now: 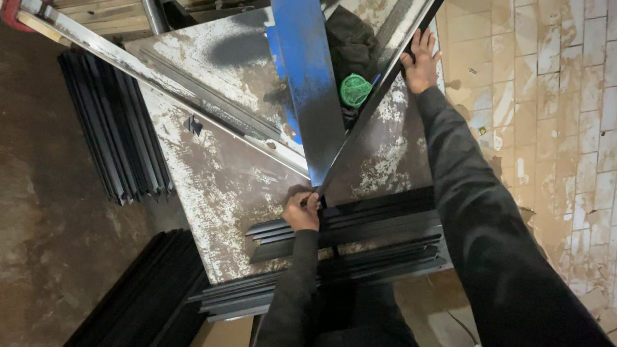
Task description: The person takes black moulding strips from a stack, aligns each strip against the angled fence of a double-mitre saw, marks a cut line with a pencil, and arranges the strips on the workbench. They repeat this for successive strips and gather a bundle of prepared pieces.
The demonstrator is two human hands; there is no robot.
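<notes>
A long black metal angle bar point(373, 103) runs diagonally from the table's middle up to the top right. My left hand point(302, 211) grips its near end just above a stack of black angle bars point(385, 222) lying across the table's front. My right hand point(421, 61), arm stretched out in a dark sleeve, holds the same bar's far part near the table's right edge. A wide blue-painted metal strip point(312, 83), blackened in places, lies beside the bar and ends near my left hand.
The worn, rusty white metal table point(218, 180) carries a long grey steel rail point(180, 96) and a green mesh object point(355, 90). Bundles of black angle bars lie on the floor at left point(116, 128) and bottom left point(141, 289). Tiled floor point(546, 115) lies right.
</notes>
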